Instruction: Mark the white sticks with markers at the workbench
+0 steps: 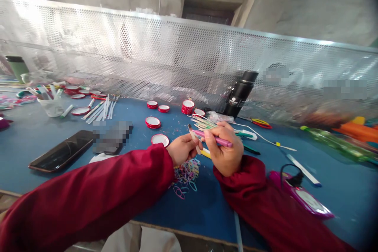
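Sleeves [124, 189] of dark red cloth cover both arms of the person seated at the blue table [203, 208]. Out near the middle, the left hand [182, 149] is nearly closed, thumb and fingers pinching a small pale strip [195, 142] that stands up at a tilt. Just beside it the right hand [226, 147] is curled round a pink pen-like tool [219, 139], its dark tip pointing left, close by the strip's upper end; whether tip and strip touch, I can't tell from where I stand. Close below the hands lies a loose heap of coloured bands [187, 171], thin little loops in pink, blue and yellow. Beyond the hands are several round red-rimmed pieces with white tops, among them a flat one [160, 140] near the left wrist. Over to the left lie a dark phone [63, 150] and, farther off, a white cup [51, 106] full of pale sticks. Behind the right hand a black flask [240, 94] leans by the perforated metal screen [177, 59], and to the right, near that forearm, rests a purple device [310, 201] with a dark plug lying against it.
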A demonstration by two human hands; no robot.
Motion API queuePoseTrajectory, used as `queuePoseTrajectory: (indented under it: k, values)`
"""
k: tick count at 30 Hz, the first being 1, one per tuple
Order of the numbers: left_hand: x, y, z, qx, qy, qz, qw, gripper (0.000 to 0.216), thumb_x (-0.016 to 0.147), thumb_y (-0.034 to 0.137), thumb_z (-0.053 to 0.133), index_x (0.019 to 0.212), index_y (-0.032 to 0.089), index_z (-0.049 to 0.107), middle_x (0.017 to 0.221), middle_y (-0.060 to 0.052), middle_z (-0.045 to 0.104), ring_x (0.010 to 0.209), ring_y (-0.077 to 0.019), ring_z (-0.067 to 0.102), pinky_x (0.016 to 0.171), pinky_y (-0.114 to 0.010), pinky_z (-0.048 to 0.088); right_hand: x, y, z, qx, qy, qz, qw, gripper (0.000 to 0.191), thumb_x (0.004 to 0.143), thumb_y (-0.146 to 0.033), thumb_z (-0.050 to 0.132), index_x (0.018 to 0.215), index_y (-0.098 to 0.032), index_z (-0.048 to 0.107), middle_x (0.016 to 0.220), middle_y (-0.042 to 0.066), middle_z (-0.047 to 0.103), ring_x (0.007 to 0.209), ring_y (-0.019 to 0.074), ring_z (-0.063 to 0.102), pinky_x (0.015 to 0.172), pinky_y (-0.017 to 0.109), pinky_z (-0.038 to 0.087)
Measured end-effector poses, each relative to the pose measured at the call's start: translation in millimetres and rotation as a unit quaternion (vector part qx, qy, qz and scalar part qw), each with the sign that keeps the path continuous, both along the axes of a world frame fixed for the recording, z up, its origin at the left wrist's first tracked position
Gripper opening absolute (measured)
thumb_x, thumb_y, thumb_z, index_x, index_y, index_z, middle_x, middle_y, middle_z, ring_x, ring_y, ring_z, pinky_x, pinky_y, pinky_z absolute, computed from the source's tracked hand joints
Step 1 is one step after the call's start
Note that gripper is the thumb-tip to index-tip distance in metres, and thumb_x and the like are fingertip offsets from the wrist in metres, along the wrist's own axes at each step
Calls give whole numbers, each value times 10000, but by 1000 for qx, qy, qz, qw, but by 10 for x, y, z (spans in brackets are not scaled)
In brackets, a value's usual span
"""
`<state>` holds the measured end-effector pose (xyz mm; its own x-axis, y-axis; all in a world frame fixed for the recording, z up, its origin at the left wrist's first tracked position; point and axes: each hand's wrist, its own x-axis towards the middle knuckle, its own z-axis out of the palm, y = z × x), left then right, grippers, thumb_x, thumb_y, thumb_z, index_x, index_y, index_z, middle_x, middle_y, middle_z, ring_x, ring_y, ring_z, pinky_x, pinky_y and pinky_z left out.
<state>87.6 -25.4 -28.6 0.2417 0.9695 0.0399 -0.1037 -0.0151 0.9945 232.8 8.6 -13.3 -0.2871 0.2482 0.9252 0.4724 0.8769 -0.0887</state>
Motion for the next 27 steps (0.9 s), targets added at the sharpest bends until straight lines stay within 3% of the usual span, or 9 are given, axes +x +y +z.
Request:
queuePoseTrajectory:
  k: [12,22,27]
  values:
    - [-2,12,-13,15,6,-15,1000,239,912,309,400,754,157,497,462,60,392,384,-56,312,418,-195,233,18,-16,14,-12,10,-1,1000,166,832,-186,569,726,-295,506,598,-19,640,573,207,562,856,482,461]
    - [-5,-13,20,15,6,-12,1000,232,915,274,389,749,152,497,462,58,392,387,-56,310,417,-192,240,6,-11,6,15,19,-5,1000,163,822,-178,582,702,-254,503,587,-40,616,557,167,550,880,450,466]
    - [-5,-13,32,12,-1,-8,1000,239,904,315,426,734,158,487,453,61,387,378,-54,305,410,-193,232,3,-31,11,-10,3,9,1000,153,837,-176,570,732,-274,515,595,-31,636,579,183,567,926,468,445]
